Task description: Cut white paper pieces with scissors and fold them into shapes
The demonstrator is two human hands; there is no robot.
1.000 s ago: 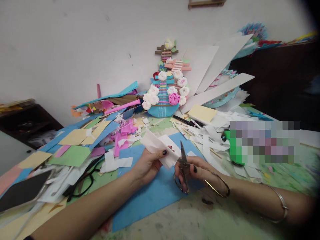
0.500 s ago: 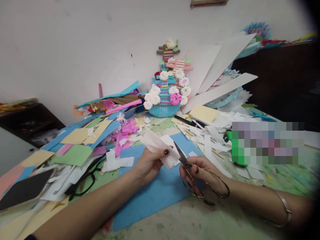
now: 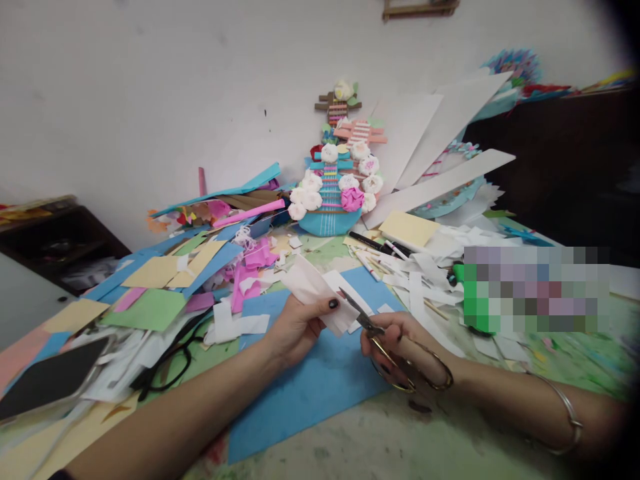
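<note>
My left hand [image 3: 303,330] pinches a folded piece of white paper [image 3: 309,283] between thumb and fingers. My right hand [image 3: 400,343] grips a pair of scissors [image 3: 364,321] by its gold-coloured handles. Its dark blades lie at the right edge of the paper, pointing up and left, and look nearly closed. Whether they cut into the paper at this instant I cannot tell. Under both hands a sheet of blue paper [image 3: 310,400] lies on the table, with another white piece partly hidden behind the held paper.
A blue lute-shaped craft [image 3: 330,223] with white paper flowers leans at the wall. White strips [image 3: 417,300], pens [image 3: 370,241] and a yellow pad [image 3: 409,229] lie to the right. Coloured paper [image 3: 150,310], black glasses [image 3: 170,367] and a phone [image 3: 55,380] lie left.
The scissor blades have come together and the handles have drawn closer in my right hand. My left hand and the white paper stay almost where they were.
</note>
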